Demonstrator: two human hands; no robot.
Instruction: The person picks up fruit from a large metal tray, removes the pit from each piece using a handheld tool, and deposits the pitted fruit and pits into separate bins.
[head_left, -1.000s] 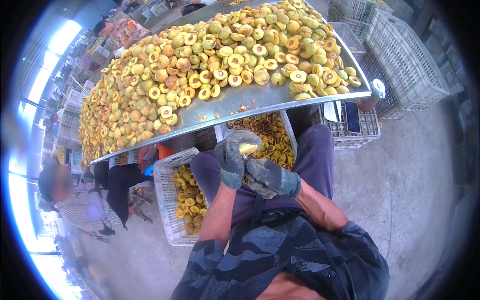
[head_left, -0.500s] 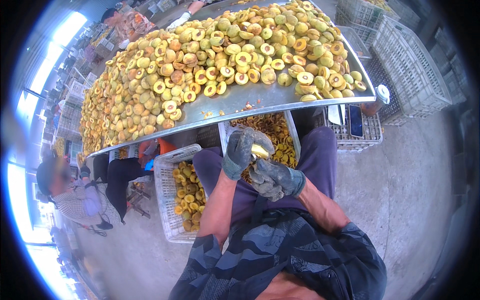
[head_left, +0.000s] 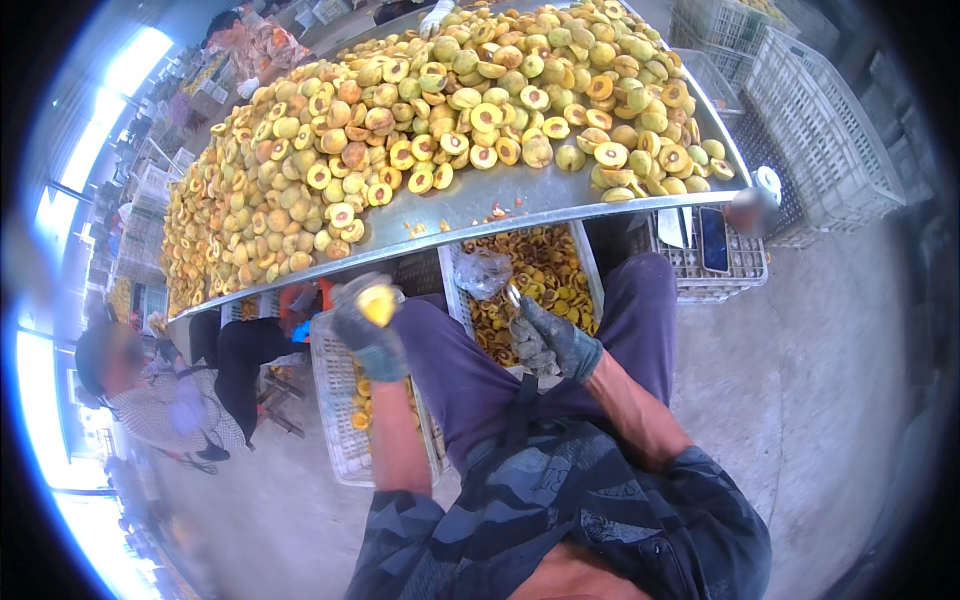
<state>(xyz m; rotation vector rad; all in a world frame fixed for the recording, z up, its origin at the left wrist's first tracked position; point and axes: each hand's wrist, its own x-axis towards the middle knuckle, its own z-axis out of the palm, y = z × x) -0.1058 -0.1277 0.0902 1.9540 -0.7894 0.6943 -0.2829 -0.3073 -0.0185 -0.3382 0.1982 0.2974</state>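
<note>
My left hand [head_left: 366,335], in a grey glove and blurred by motion, is closed round a yellow peach half [head_left: 377,305]. It is above the left end of a white slatted crate [head_left: 335,445] that has peach halves in it. Over the crate [head_left: 450,290] between my knees, my gloved right hand [head_left: 555,342] grips a small shiny metal tool [head_left: 514,295]; only its tip shows, the rest being inside the fist. That crate contains brownish-yellow peach pieces [head_left: 555,265] and a crumpled clear plastic bag [head_left: 482,272].
A metal table [head_left: 450,215] ahead bears a big heap of peach halves [head_left: 400,130]. Right of it, a phone [head_left: 714,240] lies on an upturned crate [head_left: 700,288], near stacked crates [head_left: 820,130]. A co-worker [head_left: 170,390] sits at left; a gloved hand [head_left: 436,18] reaches over the far edge.
My left hand has moved away from my right, leftward to the left crate, carrying the peach half. My right hand has barely shifted. The plastic bag is now uncovered.
</note>
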